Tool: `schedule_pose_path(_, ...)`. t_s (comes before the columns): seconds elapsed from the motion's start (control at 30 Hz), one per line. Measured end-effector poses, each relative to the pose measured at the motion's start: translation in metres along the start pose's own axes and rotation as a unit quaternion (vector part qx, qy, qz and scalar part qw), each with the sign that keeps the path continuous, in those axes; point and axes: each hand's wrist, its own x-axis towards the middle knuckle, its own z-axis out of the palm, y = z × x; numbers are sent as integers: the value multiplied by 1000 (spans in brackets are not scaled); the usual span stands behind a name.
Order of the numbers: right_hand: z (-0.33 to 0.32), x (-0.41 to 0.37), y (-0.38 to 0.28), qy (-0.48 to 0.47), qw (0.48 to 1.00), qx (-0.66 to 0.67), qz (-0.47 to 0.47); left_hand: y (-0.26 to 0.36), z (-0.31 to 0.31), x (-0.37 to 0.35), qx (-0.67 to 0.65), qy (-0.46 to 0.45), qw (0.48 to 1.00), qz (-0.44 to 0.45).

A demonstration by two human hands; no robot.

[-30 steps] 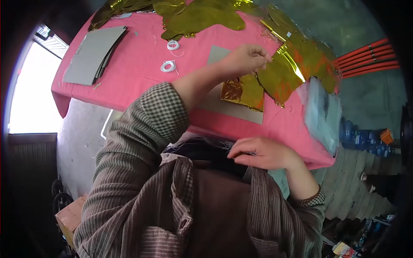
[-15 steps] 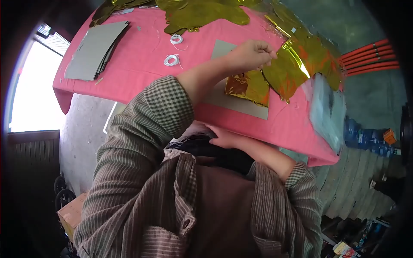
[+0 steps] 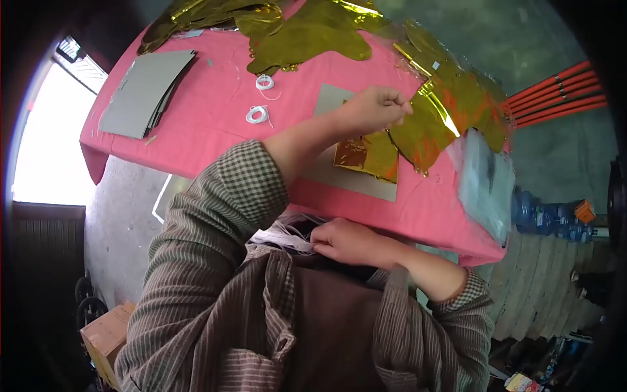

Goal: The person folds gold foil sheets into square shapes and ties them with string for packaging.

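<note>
My left hand (image 3: 382,106) is closed in a pinch above the gold foil sheet (image 3: 382,150) lying on a grey cardboard sheet (image 3: 320,171); what is between its fingers is too small to make out. Low at my lap, under the table's front edge, my right hand (image 3: 339,240) has its fingers closed on a bundle of white strings (image 3: 287,236). Larger gold foil pieces with orange reflections (image 3: 424,134) reach up to the cardboard's right side.
On the pink tablecloth (image 3: 222,98) lie two white string coils (image 3: 257,115) and a grey cardboard stack (image 3: 147,91). More gold foil (image 3: 307,46) covers the far edge. Clear plastic bags (image 3: 486,186) lie at the right; blue water bottles (image 3: 545,219) stand beyond.
My right hand has gone from spread fingers to closed on the white strings, and sits slightly lower. The view has shifted a little; my left hand stays closed above the gold foil.
</note>
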Motion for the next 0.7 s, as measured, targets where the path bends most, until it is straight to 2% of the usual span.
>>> schedule_pose_path(0.1,-20,-14,-26,4,998,-53,-12,2,0,-1,-8,-8,1000,-7)
schedule_pose_path(0.17,-34,-20,-37,55,989,-136,-15,1,0,-1,-9,-15,1000,-6)
schedule_pose_path(0.2,-42,-22,-41,58,989,-138,-13,-1,0,-1,-9,-20,1000,-7)
schedule_pose_path(0.27,-64,-22,-47,137,978,-153,-37,-4,-1,2,-20,-26,999,-5)
schedule_pose_path(0.3,-74,-22,-50,166,973,-146,-61,-4,-2,2,-32,-30,999,-7)
schedule_pose_path(0.37,-95,-26,-58,206,968,-141,1,-4,-3,2,-61,-39,997,-22)
schedule_pose_path(0.43,-110,-27,-47,220,969,-115,17,-2,-2,1,-90,-47,994,-37)
schedule_pose_path(0.5,-122,-29,-46,196,961,72,180,0,-1,-1,-76,-70,993,-59)
schedule_pose_path(0.63,-137,-28,-30,219,962,72,145,-4,0,0,-69,-94,990,-82)
schedule_pose_path(0.7,-142,-30,-27,224,960,81,148,-5,-3,-1,-65,-155,974,-150)
